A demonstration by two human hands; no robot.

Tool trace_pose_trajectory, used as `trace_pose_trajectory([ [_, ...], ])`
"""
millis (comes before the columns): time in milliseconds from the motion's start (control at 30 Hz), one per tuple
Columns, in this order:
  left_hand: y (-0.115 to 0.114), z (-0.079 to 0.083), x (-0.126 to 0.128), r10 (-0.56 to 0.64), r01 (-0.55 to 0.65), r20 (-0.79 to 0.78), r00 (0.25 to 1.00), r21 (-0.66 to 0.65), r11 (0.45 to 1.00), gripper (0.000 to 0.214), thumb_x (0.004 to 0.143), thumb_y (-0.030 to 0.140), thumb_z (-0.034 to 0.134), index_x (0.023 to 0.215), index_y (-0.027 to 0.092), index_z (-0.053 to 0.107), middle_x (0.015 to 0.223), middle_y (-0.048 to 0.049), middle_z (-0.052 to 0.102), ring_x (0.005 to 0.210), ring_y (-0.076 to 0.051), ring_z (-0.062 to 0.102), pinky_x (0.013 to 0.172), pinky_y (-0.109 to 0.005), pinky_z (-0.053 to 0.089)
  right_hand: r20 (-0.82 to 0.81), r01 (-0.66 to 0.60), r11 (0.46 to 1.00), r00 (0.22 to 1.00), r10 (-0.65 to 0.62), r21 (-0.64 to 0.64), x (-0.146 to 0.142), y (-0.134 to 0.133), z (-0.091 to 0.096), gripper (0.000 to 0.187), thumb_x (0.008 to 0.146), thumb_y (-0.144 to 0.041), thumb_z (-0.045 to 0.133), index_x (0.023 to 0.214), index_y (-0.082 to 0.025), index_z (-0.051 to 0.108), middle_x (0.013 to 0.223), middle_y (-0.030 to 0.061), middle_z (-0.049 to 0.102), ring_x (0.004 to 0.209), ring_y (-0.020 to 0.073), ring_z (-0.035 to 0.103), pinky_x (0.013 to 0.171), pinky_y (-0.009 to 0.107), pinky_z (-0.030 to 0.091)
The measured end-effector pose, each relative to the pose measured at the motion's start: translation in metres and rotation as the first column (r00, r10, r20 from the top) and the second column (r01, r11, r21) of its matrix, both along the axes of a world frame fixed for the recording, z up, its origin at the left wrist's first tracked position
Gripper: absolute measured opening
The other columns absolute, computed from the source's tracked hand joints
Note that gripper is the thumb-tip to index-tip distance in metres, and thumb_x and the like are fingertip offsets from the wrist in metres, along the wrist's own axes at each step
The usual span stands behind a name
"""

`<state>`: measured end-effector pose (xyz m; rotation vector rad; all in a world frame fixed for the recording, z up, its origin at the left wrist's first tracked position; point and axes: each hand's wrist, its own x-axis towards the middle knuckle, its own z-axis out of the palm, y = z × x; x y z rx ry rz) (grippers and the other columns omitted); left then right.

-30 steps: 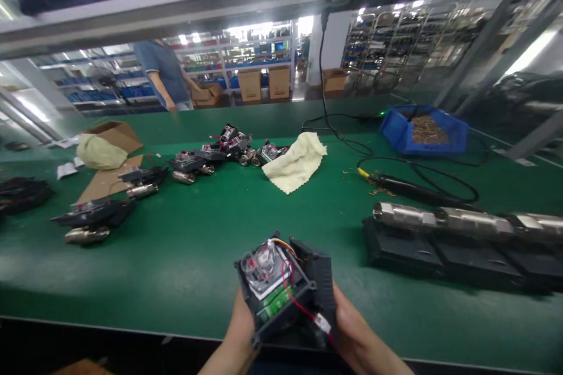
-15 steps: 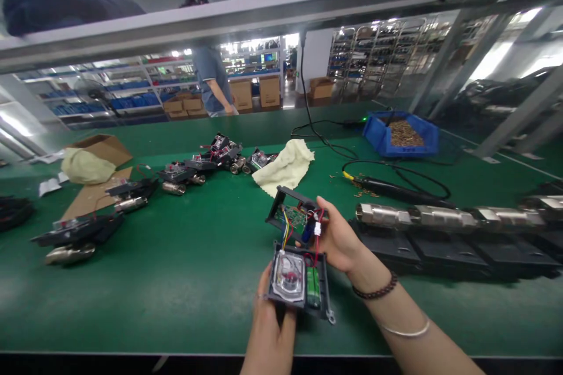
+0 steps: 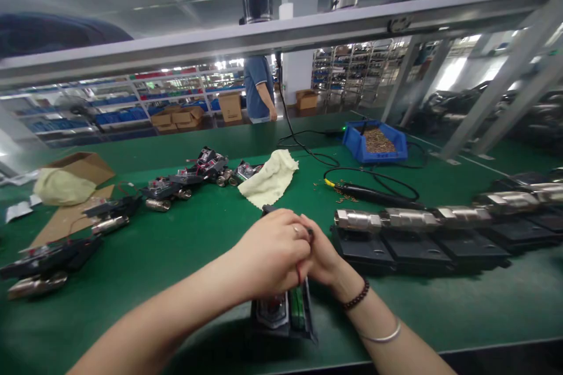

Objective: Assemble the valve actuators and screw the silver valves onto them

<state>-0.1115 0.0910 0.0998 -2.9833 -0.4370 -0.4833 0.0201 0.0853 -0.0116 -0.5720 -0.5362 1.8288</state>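
A black open housing [image 3: 281, 313] with a clear lens part and a green board lies on the green mat [image 3: 185, 258] near the front edge. My left hand [image 3: 268, 255] is closed over its upper half, fingers curled. Pressed against it from the right is my right hand [image 3: 323, 258], also closed, with a bead bracelet and a thin bangle on the wrist. A red wire shows between the two hands. What the fingers pinch is hidden.
Finished black units with metal barrels [image 3: 417, 220] line the right side. Several open units [image 3: 176, 184] trail off to the left. A yellow cloth [image 3: 268, 179], a corded tool [image 3: 365, 192], a blue screw bin [image 3: 376, 142] and cardboard [image 3: 73, 167] lie beyond. A person [image 3: 259, 88] stands behind the bench.
The housing has gone from held up in both hands to lying on the mat. My left hand has come over the top to meet my right hand above it.
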Motion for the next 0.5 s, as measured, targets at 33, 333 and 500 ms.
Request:
trace_pose_trajectory([
  [33, 0.001, 0.001, 0.001, 0.086, -0.086, 0.014, 0.996, -0.008, 0.996, 0.014, 0.076, 0.016, 0.061, 0.062, 0.018, 0.065, 0.072, -0.0043, 0.07, 0.078, -0.02, 0.064, 0.079, -0.034, 0.053, -0.012, -0.014, 0.999, 1.0, 0.013, -0.047, 0.001, 0.0, -0.001, 0.031, 0.075, -0.049, 0.068, 0.079, -0.018, 0.066, 0.068, -0.0004, 0.07, 0.061, 0.0146, 0.063, 0.058, 0.025, 0.049],
  [333, -0.011, 0.013, -0.014, 0.371, -0.343, 0.0, 0.929, -0.381, 0.859, 0.022, 0.055, -0.001, 0.06, 0.047, 0.017, 0.05, 0.083, -0.001, 0.067, 0.082, -0.018, 0.057, 0.073, -0.03, 0.046, -0.134, -0.004, 0.981, 0.991, -0.022, -0.194, 0.0, 0.001, 0.004, 0.031, 0.082, -0.046, 0.05, 0.082, -0.018, 0.065, 0.07, 0.0021, 0.07, 0.06, 0.0177, 0.061, 0.062, 0.032, 0.048],
  [500, -0.012, 0.014, -0.011, 0.375, -0.226, 0.032, 0.926, -0.751, 0.62, 0.025, 0.075, 0.005, 0.056, 0.055, 0.018, 0.065, 0.097, -0.0028, 0.073, 0.092, -0.019, 0.066, 0.08, -0.031, 0.052, -0.135, -0.021, 0.976, 0.991, -0.008, -0.216, -0.003, -0.004, 0.005, 0.035, 0.078, -0.049, 0.054, 0.08, -0.016, 0.067, 0.07, 0.0043, 0.071, 0.063, 0.0184, 0.063, 0.063, 0.031, 0.048],
])
